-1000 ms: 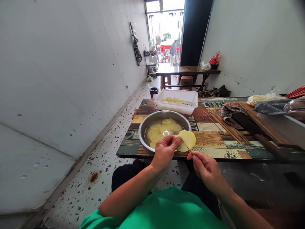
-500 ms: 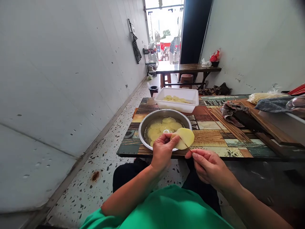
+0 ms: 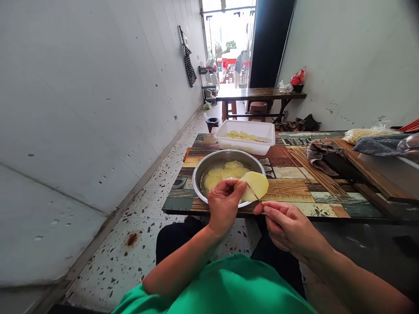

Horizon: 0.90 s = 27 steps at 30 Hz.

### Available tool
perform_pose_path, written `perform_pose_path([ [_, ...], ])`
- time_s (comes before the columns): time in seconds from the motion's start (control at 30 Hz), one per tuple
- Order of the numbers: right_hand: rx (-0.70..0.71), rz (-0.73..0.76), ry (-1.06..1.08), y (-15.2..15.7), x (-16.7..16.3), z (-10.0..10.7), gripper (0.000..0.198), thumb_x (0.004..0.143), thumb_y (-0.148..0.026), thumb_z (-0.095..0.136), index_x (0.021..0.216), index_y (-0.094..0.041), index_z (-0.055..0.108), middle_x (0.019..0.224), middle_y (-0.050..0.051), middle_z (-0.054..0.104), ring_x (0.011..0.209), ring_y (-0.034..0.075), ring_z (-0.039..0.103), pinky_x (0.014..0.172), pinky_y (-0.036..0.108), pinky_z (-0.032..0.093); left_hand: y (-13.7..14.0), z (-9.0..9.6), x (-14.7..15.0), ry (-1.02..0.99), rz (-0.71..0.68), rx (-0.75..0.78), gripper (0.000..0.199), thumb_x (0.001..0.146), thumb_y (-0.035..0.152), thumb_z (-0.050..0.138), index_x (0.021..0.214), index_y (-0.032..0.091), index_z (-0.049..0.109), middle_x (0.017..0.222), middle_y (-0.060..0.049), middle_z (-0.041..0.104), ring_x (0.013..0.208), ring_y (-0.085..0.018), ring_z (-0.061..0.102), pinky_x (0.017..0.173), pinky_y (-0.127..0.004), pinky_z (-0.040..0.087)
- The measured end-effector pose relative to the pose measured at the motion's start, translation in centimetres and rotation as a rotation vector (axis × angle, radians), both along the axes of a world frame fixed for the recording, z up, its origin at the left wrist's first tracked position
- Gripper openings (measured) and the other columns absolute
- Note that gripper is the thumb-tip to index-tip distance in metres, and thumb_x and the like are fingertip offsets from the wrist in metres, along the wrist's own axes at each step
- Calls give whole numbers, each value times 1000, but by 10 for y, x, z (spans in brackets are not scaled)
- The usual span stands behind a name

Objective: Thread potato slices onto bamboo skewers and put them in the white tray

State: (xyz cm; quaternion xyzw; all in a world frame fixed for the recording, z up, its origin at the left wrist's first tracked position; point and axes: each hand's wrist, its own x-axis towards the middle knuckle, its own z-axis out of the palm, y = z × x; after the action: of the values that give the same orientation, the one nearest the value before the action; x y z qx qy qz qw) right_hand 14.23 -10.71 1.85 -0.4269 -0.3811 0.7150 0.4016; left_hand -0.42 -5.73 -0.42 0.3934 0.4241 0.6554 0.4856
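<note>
My left hand (image 3: 225,200) pinches the left edge of a pale yellow potato slice (image 3: 257,185), held over the near rim of a metal bowl (image 3: 196,181). Between thumb and fingers, my right hand (image 3: 281,222) grips a thin wooden skewer (image 3: 258,199), just below the slice. The skewer runs slantwise across the slice's face toward my left thumb; how far it passes through I cannot tell. Several more potato slices (image 3: 216,172) lie in water in the bowl. Behind it stands a white plastic tub (image 3: 270,138) with slices and skewers (image 3: 244,136) inside.
Loose skewers (image 3: 314,170) lie on the patterned table (image 3: 294,189) at right. Beyond them are a crumpled cloth (image 3: 322,155), a wooden board (image 3: 369,168) and plastic-bagged goods (image 3: 366,133). A white wall (image 3: 81,109) rises to the left. A second table (image 3: 258,92) stands farther back.
My right hand has shifted slightly left and up along with the skewer, closer to the slice. Both hands keep their holds. The whole view has moved a little.
</note>
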Motion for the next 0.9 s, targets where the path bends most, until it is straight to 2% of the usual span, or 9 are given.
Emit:
perform_pose_path([
  [0.23, -16, -50, 7, 2, -13, 3, 33, 74, -44, 68, 88, -15, 61, 38, -14, 32, 28, 2, 14, 27, 17, 18, 4, -7, -2, -13, -17, -12, 22, 64, 32, 80, 75, 16, 70, 73, -1, 69, 71, -12, 61, 72, -24, 48],
  [0.37, -9, -94, 21, 7, -20, 2, 32, 75, -45, 67, 86, -15, 60, 39, -14, 34, 27, 2, 17, 28, 17, 21, 7, -11, -2, -19, -21, -21, 22, 63, 32, 81, 75, 16, 70, 72, -1, 69, 70, -12, 60, 71, -24, 47],
  [0.5, 45, -38, -14, 9, -17, -1, 34, 80, -48, 63, 87, -15, 61, 41, -12, 38, 28, 3, 21, 30, 19, 28, 9, -8, -1, -62, -25, -22, 23, 63, 31, 81, 75, 15, 69, 72, 0, 68, 70, -10, 59, 71, -23, 46],
  [0.73, 241, -57, -198, 10, -3, -17, 38, 85, -52, 58, 91, -15, 62, 46, -11, 34, 36, 6, 26, 34, 19, 25, 5, 6, 1, -420, -373, -258, 36, 56, 29, 86, 82, 12, 68, 85, -3, 69, 79, -12, 62, 77, -25, 49],
  [0.83, 325, -47, -258, 13, 1, -23, 36, 90, -49, 52, 92, -15, 62, 49, -9, 35, 40, 7, 27, 37, 20, 23, 5, 9, -3, -430, -414, -278, 35, 58, 29, 85, 84, 13, 68, 89, -4, 69, 79, -13, 62, 72, -24, 50],
  [0.9, 410, -7, -333, 15, 6, -23, 35, 93, -47, 49, 91, -14, 63, 51, -7, 36, 44, 7, 29, 40, 21, 23, 8, 12, -8, -385, -443, -310, 36, 60, 36, 83, 84, 13, 68, 86, -5, 68, 74, -13, 61, 66, -24, 49],
])
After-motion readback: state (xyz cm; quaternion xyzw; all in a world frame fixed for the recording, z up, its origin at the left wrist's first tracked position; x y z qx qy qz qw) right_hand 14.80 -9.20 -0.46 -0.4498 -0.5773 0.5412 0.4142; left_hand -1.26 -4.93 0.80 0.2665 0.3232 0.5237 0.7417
